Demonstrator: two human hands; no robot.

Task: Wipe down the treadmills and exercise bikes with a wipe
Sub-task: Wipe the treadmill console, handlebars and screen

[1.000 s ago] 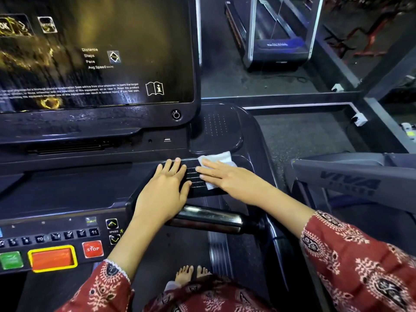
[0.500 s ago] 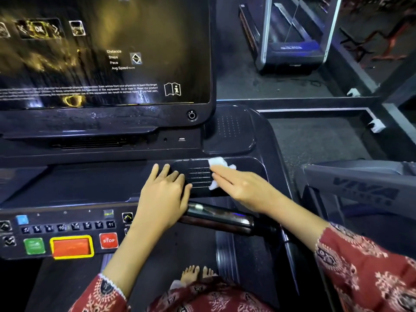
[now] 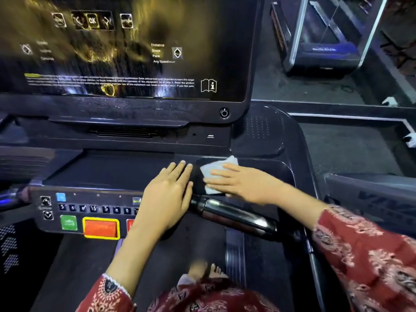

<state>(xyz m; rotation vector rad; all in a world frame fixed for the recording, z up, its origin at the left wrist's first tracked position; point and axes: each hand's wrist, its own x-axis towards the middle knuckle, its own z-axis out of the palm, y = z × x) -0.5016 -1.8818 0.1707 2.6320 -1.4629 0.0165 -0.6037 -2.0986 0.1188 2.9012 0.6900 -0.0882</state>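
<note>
Feet (image 3: 209,272) below are blurred. Left hand (image 3: 166,194) still lies flat and empty on the treadmill console (image 3: 108,170), while the right hand (image 3: 243,183) presses the wipe (image 3: 212,171) flat beside it, with more wipe showing than before. Screen (image 3: 126,48) text has smeared.

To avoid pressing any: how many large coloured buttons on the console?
3: green button leftmost, orange button beside it, red button mostly behind the left forearm; others may be hidden.

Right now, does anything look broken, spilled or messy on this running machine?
Nothing looks broken or spilled. Only the big glossy black screen looks streaky, with smeary yellowish glare across it. The white folded wipe lies flat under the right hand, beside the left hand.
</note>
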